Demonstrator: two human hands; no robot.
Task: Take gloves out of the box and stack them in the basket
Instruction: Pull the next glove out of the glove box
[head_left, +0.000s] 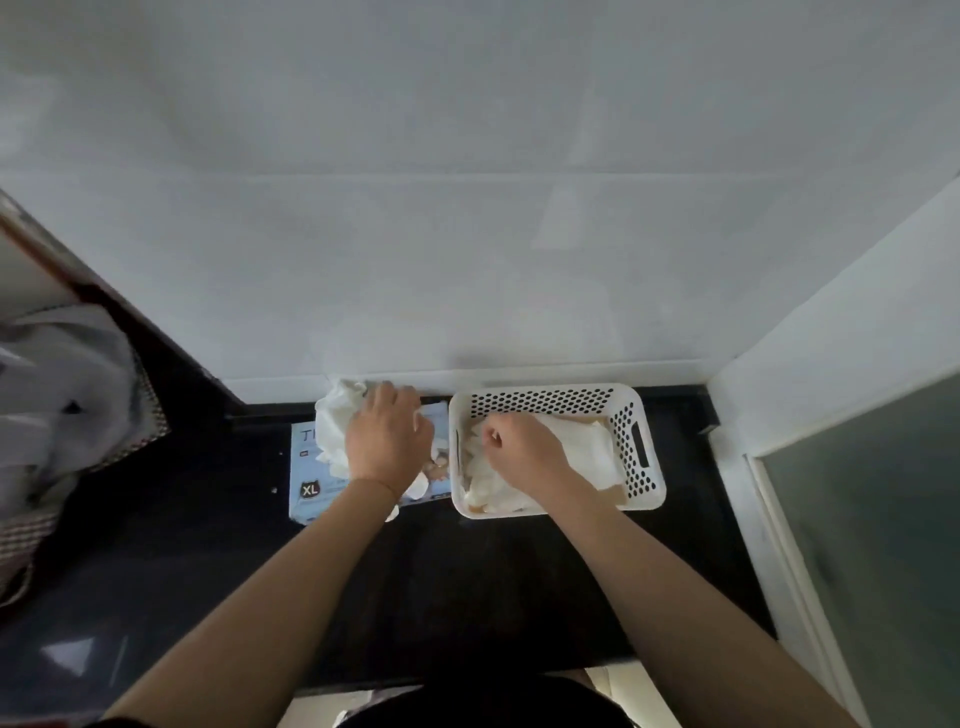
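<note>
We are resting our left hand (387, 436), fingers curling, on the bunched white gloves (335, 421) spilling from the blue box (306, 467), while our right hand (522, 449) is pinching gloves inside the white basket (639, 441).

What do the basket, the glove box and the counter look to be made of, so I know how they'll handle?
Basket: white moulded plastic, going by the punched holes and handle slot. Glove box: seemingly printed light-blue cardboard with an XL mark, slightly glossy. Gloves: thin, limp white film, possibly vinyl or latex; cannot tell which. Counter: dark, polished, reflective, probably stone.
</note>
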